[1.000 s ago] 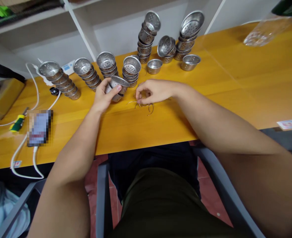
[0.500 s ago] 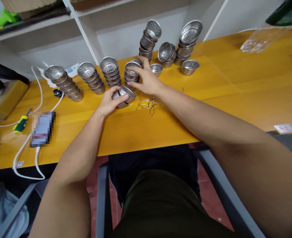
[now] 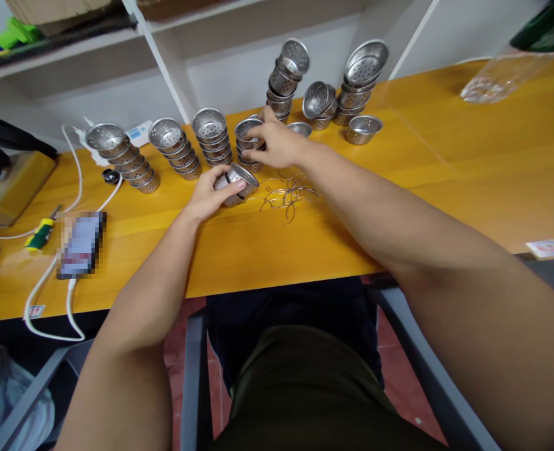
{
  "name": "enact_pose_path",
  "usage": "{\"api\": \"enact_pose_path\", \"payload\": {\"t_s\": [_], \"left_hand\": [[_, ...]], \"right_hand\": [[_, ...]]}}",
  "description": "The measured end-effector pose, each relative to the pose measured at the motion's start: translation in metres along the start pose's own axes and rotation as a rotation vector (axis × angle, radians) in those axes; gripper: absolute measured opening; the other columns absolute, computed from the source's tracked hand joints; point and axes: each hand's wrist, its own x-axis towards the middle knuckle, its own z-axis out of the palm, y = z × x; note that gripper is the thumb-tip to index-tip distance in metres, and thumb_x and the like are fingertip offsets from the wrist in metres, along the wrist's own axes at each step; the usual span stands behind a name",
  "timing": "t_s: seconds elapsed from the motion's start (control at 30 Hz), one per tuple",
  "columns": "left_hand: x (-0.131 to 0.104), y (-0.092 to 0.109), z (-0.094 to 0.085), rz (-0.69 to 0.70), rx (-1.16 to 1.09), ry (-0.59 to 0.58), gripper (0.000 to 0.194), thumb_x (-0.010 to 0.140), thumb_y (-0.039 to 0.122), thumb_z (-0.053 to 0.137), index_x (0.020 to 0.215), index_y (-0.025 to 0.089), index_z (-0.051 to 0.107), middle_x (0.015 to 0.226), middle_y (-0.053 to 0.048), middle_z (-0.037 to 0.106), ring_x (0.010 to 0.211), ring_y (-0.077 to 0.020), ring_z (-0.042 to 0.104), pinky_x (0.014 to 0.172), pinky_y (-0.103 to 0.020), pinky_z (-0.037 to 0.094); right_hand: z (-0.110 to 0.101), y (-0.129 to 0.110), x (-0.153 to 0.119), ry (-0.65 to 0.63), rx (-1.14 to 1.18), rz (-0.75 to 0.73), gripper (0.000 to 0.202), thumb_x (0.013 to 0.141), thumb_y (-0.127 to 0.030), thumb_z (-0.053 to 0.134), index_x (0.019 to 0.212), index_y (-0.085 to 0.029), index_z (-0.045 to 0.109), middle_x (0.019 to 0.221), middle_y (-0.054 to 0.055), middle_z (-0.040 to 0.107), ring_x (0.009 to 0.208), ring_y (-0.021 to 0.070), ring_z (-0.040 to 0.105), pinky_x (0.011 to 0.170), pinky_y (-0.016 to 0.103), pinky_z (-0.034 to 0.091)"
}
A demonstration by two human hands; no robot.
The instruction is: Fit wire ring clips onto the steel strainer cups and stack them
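My left hand (image 3: 211, 194) is closed around a pair of small perforated metal cups (image 3: 245, 178), tilted on their sides near the table. Just beyond it, my right hand (image 3: 281, 139) has its fingers wrapped about a short stack of perforated metal cups (image 3: 247, 128), whose far side is hidden behind the fingers. A loose tangle of thin curved wires (image 3: 290, 195) lies below my right wrist. Partly covered by that wrist is a low metal cup (image 3: 300, 129).
Leaning cup stacks stand left, including one stack (image 3: 210, 128), and at the back, including a tall one (image 3: 366, 66). A single cup (image 3: 363, 129) sits right. A phone (image 3: 82, 244) with a white cable, a screwdriver (image 3: 41, 234) and a plastic bottle (image 3: 488, 81) also lie about.
My right hand's fingers have drawn in closer on the short stack, which has shifted slightly. My left hand stays in place with its cups.
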Motion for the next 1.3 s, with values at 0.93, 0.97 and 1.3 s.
{"api": "enact_pose_path", "payload": {"t_s": [0.93, 0.97, 1.3], "left_hand": [[0.017, -0.065, -0.01, 0.196, -0.145, 0.041, 0.12, 0.061, 0.091, 0.128, 0.155, 0.031, 0.082, 0.143, -0.012, 0.089, 0.122, -0.0344, 0.093, 0.115, -0.053, 0.079], [0.017, -0.064, -0.009, 0.196, -0.115, 0.049, 0.118, 0.063, 0.088, 0.129, 0.154, 0.03, 0.083, 0.139, -0.011, 0.089, 0.12, -0.0341, 0.093, 0.117, -0.055, 0.079], [0.021, -0.069, -0.01, 0.395, 0.006, 0.036, 0.12, 0.076, 0.094, 0.12, 0.169, 0.036, 0.071, 0.16, -0.013, 0.082, 0.147, -0.0419, 0.088, 0.135, -0.064, 0.071]], "right_hand": [[-0.027, -0.029, -0.021, 0.18, -0.035, -0.117, 0.035, 0.124, -0.051, 0.057, 0.115, -0.029, 0.083, 0.137, 0.019, 0.088, 0.13, 0.0372, 0.078, 0.12, 0.057, 0.06], [-0.025, -0.025, -0.017, 0.144, -0.044, -0.103, 0.031, 0.123, -0.051, 0.06, 0.111, -0.031, 0.08, 0.133, 0.017, 0.088, 0.127, 0.0378, 0.078, 0.117, 0.057, 0.06], [-0.02, -0.013, -0.004, 0.064, -0.072, -0.089, 0.027, 0.114, -0.052, 0.082, 0.098, -0.034, 0.069, 0.114, 0.013, 0.086, 0.112, 0.0379, 0.077, 0.105, 0.058, 0.058]]}}
